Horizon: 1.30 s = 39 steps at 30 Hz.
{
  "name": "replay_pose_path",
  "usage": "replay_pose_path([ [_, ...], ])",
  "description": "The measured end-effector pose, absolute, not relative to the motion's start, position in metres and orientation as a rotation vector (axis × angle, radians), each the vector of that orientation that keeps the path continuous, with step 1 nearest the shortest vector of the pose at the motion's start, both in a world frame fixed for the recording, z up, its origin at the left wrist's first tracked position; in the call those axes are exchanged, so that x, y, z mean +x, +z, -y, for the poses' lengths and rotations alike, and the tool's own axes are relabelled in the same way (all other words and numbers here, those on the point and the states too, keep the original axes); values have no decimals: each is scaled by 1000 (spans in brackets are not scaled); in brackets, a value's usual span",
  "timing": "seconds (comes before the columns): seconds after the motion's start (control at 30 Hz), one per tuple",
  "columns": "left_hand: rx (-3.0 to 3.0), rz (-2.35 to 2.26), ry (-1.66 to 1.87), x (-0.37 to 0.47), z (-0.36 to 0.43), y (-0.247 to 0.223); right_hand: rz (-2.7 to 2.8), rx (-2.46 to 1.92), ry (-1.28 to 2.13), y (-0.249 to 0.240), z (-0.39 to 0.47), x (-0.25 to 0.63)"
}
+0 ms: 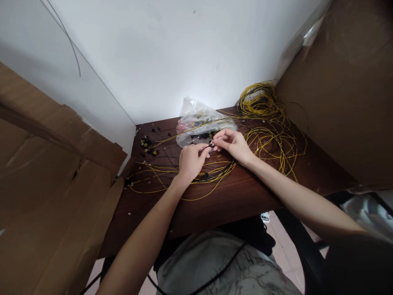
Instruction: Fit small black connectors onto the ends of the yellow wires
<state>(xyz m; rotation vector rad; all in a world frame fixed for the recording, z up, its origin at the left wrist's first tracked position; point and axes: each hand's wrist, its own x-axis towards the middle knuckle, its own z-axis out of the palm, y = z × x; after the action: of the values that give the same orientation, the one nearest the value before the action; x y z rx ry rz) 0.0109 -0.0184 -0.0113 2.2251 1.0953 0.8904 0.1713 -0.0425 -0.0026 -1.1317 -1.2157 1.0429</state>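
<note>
My left hand (190,160) is closed in a pinch on a thin black wire (210,146) above the middle of the table. Fingertips of my right hand (232,145) pinch the same wire close by, the two hands nearly touching. What sits at the wire's end is too small to make out. Just behind the hands lies a clear plastic bag (196,110) with small black and yellow parts in and before it. A bundle of yellow and black wires (215,177) runs across the table beneath my hands.
A large coil of yellow wire (258,102) stands at the back right, with looser loops (276,143) before it. Small black connectors (146,142) lie at the left of the brown table (239,192). Cardboard walls (55,184) flank it; a white wall (159,53) closes the back.
</note>
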Motion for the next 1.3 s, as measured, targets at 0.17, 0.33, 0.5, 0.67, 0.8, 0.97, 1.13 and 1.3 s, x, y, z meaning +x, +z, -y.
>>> replay_pose_path([
  [0.17, 2210, -1101, 897, 11, 19, -11, 1232, -1127, 1072, -1, 42, 171],
  [0.33, 2216, -1108, 883, 11, 18, -10, 1264, -1131, 1058, -1, 43, 171],
  [0.5, 2232, -1102, 869, 11, 18, -10, 1305, -1133, 1050, -1, 43, 171],
  [0.67, 2236, -1096, 870, 10, 19, -10, 1300, -1132, 1048, -2, 43, 171],
  [0.8, 2239, -1096, 870, 11, 19, -9, 1269, -1116, 1049, -2, 43, 170],
  [0.97, 2232, -1094, 876, 11, 19, -9, 1259, -1125, 1039, -1, 43, 170],
  [1.13, 2239, -1095, 868, 11, 19, -9, 1264, -1097, 1065, -2, 43, 170],
  [1.3, 2247, -1111, 847, 11, 19, -8, 1321, -1118, 1042, -1, 43, 170],
])
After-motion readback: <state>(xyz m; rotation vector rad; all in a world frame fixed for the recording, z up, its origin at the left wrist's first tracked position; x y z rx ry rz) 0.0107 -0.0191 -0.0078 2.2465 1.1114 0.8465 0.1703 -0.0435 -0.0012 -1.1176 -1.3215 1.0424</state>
